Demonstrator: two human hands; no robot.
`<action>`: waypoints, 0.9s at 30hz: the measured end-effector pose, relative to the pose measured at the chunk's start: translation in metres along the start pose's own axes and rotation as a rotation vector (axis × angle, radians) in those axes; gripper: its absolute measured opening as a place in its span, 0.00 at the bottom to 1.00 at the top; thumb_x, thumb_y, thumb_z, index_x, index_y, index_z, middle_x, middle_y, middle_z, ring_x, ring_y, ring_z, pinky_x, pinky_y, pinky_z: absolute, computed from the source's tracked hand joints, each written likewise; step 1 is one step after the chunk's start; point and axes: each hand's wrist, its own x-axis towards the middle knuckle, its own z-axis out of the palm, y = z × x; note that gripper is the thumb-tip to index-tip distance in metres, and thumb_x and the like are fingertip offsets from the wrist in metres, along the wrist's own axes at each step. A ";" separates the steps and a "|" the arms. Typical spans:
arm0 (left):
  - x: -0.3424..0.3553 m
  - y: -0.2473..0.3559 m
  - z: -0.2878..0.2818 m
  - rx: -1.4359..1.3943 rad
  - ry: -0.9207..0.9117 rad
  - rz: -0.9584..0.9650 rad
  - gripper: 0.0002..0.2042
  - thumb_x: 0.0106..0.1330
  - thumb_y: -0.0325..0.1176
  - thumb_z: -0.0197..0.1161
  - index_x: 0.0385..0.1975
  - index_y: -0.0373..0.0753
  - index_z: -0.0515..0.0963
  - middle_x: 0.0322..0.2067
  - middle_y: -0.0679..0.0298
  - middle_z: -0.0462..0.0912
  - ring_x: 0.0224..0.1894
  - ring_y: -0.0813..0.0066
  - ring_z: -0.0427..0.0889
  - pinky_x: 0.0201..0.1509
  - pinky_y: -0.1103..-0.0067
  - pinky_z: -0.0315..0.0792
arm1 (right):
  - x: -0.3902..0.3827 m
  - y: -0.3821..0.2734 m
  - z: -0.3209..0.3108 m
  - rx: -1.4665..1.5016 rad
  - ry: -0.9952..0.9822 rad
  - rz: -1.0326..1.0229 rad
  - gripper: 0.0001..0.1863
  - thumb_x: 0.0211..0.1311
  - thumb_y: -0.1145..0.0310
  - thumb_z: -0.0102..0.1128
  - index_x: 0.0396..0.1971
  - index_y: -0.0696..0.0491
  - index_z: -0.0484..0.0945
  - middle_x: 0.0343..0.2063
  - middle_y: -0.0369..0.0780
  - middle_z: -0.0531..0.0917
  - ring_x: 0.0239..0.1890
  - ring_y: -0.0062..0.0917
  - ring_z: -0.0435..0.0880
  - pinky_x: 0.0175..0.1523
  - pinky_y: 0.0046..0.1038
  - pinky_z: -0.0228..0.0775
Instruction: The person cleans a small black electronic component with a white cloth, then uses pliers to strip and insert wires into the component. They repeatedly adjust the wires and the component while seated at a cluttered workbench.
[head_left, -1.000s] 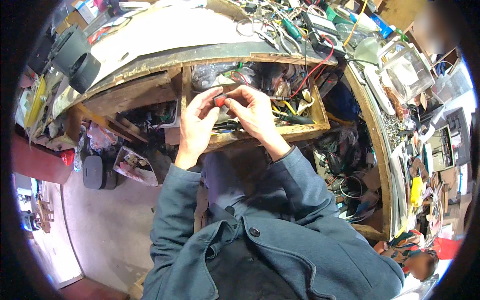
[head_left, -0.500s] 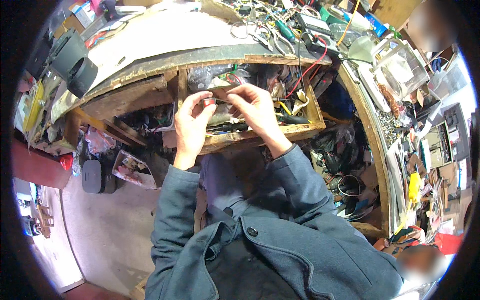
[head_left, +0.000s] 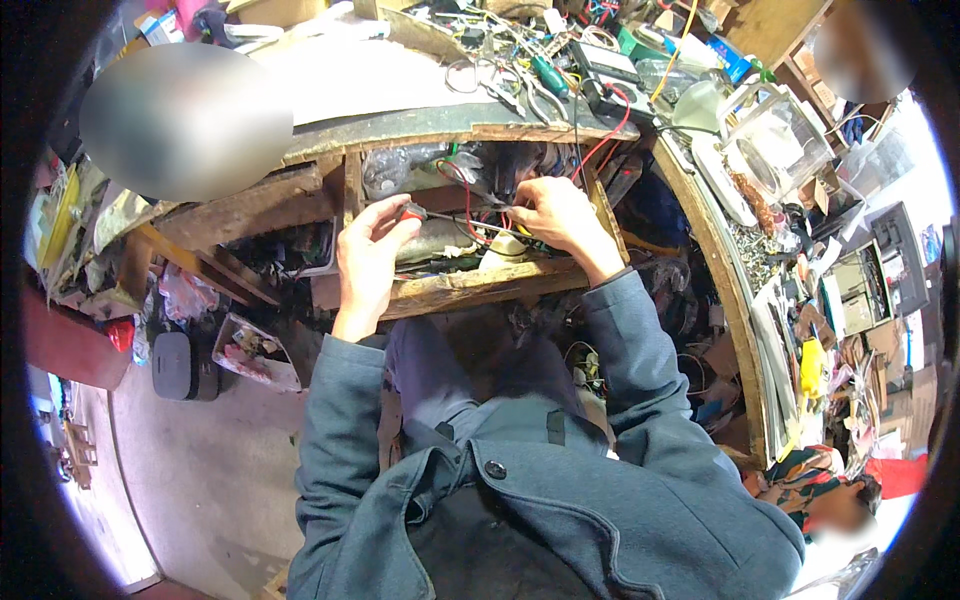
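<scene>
My left hand point(head_left: 370, 250) grips a small red-and-black piece point(head_left: 412, 214) between thumb and fingertips at the left of an open wooden drawer point(head_left: 470, 285). A thin rod extends rightward from beside that piece; whether it is attached, I cannot tell. My right hand point(head_left: 555, 220), fingertips closed, is over the drawer's right part among cables; what it grips is hidden. Clear plastic bags point(head_left: 390, 170), loose tools and red and black leads fill the drawer. The red lead point(head_left: 625, 115) runs up to a meter point(head_left: 605, 75) on the bench.
Pliers point(head_left: 540, 100) and a green-handled tool point(head_left: 550, 75) lie among cluttered wires on the bench. Electronics, papers and a yellow tool point(head_left: 814, 365) crowd the right-hand bench. An open box point(head_left: 255, 350) and a dark case point(head_left: 182, 365) sit below left. A person point(head_left: 800, 480) is at lower right.
My hands have moved apart: the left slightly leftward with the red piece, the right rightward and down into the drawer's cables. My view has shifted a little, showing more of my legs.
</scene>
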 end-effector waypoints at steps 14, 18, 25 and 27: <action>0.003 0.000 -0.003 -0.327 -0.100 -0.164 0.15 0.72 0.23 0.61 0.56 0.27 0.78 0.46 0.51 0.85 0.46 0.57 0.88 0.53 0.69 0.85 | 0.055 0.005 0.049 -0.291 -0.165 -0.075 0.13 0.48 0.67 0.66 0.35 0.55 0.85 0.34 0.51 0.87 0.42 0.47 0.87 0.47 0.45 0.80; 0.003 0.001 -0.002 -0.304 -0.100 -0.141 0.13 0.71 0.21 0.61 0.54 0.26 0.79 0.45 0.51 0.86 0.46 0.57 0.88 0.54 0.69 0.85 | 0.051 -0.009 0.048 -0.299 -0.160 -0.101 0.11 0.48 0.67 0.66 0.31 0.58 0.84 0.32 0.52 0.86 0.41 0.48 0.88 0.46 0.44 0.81; 0.002 0.002 -0.003 -0.308 -0.080 -0.124 0.13 0.69 0.20 0.61 0.52 0.25 0.80 0.43 0.51 0.87 0.45 0.58 0.89 0.54 0.70 0.84 | 0.036 -0.021 0.031 -0.284 0.085 -0.115 0.11 0.60 0.66 0.61 0.40 0.55 0.76 0.38 0.51 0.81 0.36 0.47 0.86 0.40 0.45 0.81; 0.003 -0.001 -0.003 -0.325 -0.068 -0.125 0.13 0.69 0.20 0.62 0.52 0.25 0.81 0.44 0.51 0.87 0.45 0.58 0.89 0.54 0.70 0.84 | 0.028 -0.030 0.019 -0.256 0.178 -0.150 0.11 0.64 0.65 0.59 0.40 0.56 0.74 0.37 0.50 0.80 0.35 0.46 0.86 0.39 0.42 0.81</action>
